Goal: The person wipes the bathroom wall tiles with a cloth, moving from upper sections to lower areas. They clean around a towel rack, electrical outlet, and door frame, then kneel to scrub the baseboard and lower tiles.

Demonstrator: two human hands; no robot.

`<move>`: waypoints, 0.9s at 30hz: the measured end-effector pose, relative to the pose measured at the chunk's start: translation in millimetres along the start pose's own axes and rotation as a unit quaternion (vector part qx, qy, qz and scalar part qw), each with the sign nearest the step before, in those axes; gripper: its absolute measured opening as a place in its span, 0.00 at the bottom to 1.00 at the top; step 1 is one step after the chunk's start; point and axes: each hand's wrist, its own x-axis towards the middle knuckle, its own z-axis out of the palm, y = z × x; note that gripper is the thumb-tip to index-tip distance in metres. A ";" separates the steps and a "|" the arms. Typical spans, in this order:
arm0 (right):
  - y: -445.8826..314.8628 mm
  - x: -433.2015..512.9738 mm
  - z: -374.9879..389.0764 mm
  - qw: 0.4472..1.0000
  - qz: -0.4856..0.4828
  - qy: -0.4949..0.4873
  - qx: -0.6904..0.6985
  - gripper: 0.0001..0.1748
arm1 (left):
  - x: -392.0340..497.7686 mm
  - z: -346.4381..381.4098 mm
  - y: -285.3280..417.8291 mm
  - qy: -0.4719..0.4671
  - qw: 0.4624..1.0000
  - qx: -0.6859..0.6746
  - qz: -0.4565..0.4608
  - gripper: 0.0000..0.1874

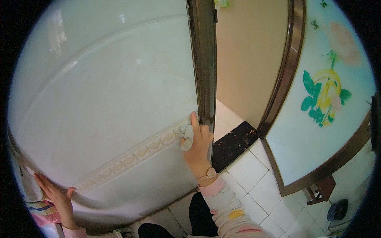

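Against the tiled wall (119, 89), my right hand (198, 141) presses a crumpled pale cloth (187, 135) on the right end of the patterned border strip (128, 160), beside the dark door frame (205, 74). A metal-band wristwatch (208, 174) is on that wrist. Lower left, my left hand (55, 190) has its fingers spread and seems to rest near the wall's left part, with its thumb close to the border strip's end. A striped towel (44, 208) hangs or lies beside the left hand; how it is held up cannot be told.
An open door with a floral glass panel (285, 142) stands on the right. A black stone threshold (235, 145) crosses the doorway, and white floor tiles (247, 175) lie in front. A small brown stool (324, 189) and a dark basin (337, 209) are at the lower right.
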 end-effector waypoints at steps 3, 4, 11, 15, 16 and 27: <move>0.6 7.7 -3.1 0.999 -0.039 0.019 0.015 0.50 | -2.3 0.6 -1.3 -0.020 1.000 0.008 -0.023 0.72; 0.0 10.0 -5.4 0.999 -0.041 0.015 0.007 0.49 | -2.5 0.9 -2.2 -0.004 1.000 0.009 -0.004 0.72; -1.5 15.0 -12.6 0.997 -0.069 0.022 0.009 0.47 | -0.6 2.5 -3.8 0.016 1.000 -0.015 0.015 0.73; 1.1 15.3 -7.8 0.997 -0.067 0.029 0.005 0.45 | 0.1 3.5 -5.0 0.022 0.999 0.009 0.021 0.73; 1.6 15.0 -7.3 0.998 -0.064 0.029 0.003 0.45 | -0.1 3.7 -5.6 0.021 0.999 0.014 0.021 0.72; -2.9 17.5 -13.9 0.996 -0.080 0.042 0.002 0.46 | -1.6 -0.7 -4.0 -0.011 1.000 -0.005 0.002 0.71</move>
